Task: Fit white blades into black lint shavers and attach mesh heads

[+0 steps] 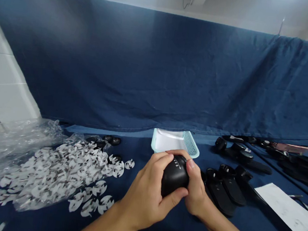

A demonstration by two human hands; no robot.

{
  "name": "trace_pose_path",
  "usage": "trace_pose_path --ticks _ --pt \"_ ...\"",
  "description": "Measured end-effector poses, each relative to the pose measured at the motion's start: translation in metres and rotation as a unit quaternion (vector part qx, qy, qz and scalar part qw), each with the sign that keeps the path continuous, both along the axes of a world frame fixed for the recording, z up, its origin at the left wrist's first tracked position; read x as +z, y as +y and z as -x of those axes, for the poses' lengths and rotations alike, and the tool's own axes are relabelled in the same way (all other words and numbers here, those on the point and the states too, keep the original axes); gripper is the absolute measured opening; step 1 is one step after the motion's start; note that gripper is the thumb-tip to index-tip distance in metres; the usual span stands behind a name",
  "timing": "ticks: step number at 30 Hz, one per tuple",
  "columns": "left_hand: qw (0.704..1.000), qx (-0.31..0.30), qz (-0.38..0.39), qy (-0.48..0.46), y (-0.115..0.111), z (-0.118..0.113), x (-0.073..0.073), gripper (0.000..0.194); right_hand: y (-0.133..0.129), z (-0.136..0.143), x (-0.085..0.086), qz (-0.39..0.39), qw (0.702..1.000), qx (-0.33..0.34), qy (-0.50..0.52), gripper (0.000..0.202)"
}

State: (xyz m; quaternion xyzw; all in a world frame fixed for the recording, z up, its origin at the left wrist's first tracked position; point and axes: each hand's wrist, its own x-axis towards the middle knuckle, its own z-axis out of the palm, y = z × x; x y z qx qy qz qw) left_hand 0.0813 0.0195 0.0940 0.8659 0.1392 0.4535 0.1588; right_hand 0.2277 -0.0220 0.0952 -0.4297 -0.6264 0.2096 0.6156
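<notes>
A rounded black plastic housing (175,176) with small white markings on its upper face is held up over the blue-covered table. My left hand (152,190) wraps around its left side, the thumb lying along the underside. On the other side my right hand (197,190) grips it, with the thumb pressed near the top edge. Both hands are closed on this one piece, and their fingers hide its far side. Just behind the hands stands a light-blue plastic basket (194,150) with something white and flat inside.
To the left, a large pile of white-and-grey cut pieces (65,172) lies by crumpled clear plastic (1,145). On the right are several long black parts with round heads (224,195) and a white paper sheet (290,214). A blue curtain (148,70) hangs behind.
</notes>
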Motion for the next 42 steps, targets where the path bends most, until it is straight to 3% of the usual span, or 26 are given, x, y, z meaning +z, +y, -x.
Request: trace_pose_path --ticks 6,13,18,25,29,31,33,35,39,41,42 --pt "0.998 -0.011 -0.055 0.002 0.001 0.003 0.006 0.069 -0.002 0.005 0.004 0.016 0.998 0.034 0.049 0.047" --pt "0.996 -0.005 0.079 -0.043 -0.008 0.001 0.018 0.046 -0.003 0.007 0.000 0.087 0.991 0.025 0.094 0.059" --pt "1.000 0.017 -0.018 -0.012 -0.015 0.004 0.017 0.065 -0.010 0.001 0.004 0.108 0.992 -0.014 0.065 0.051" --pt "0.996 0.033 -0.076 0.015 -0.020 0.009 0.018 0.070 -0.016 -0.001 0.010 0.124 0.992 0.023 0.025 0.051" --pt "0.998 0.041 0.017 0.047 -0.024 0.010 0.027 0.068 -0.009 0.003 -0.004 0.140 0.985 0.005 0.104 0.052" --pt "0.990 0.061 0.095 0.083 -0.024 0.013 0.030 0.087 -0.004 0.009 -0.009 0.177 0.967 -0.025 0.180 0.051" --pt "0.978 0.108 0.146 0.101 -0.025 0.023 0.027 0.100 0.001 0.018 -0.011 0.239 0.933 -0.039 0.266 0.051" --pt "0.969 0.159 0.158 0.098 -0.026 0.039 0.018 0.084 0.005 0.032 -0.008 0.293 0.897 -0.013 0.331 0.055" --pt "0.958 0.236 0.145 0.070 -0.040 0.090 -0.004 0.053 0.007 0.070 -0.008 0.373 0.854 0.184 0.312 0.070" --pt "0.946 0.261 0.189 0.036 -0.050 0.120 -0.010 0.045 0.007 0.089 -0.017 0.383 0.843 0.253 0.280 0.080" --pt "0.934 0.264 0.239 0.004 -0.053 0.136 -0.011 0.041 0.007 0.097 -0.025 0.381 0.849 0.256 0.262 0.080"
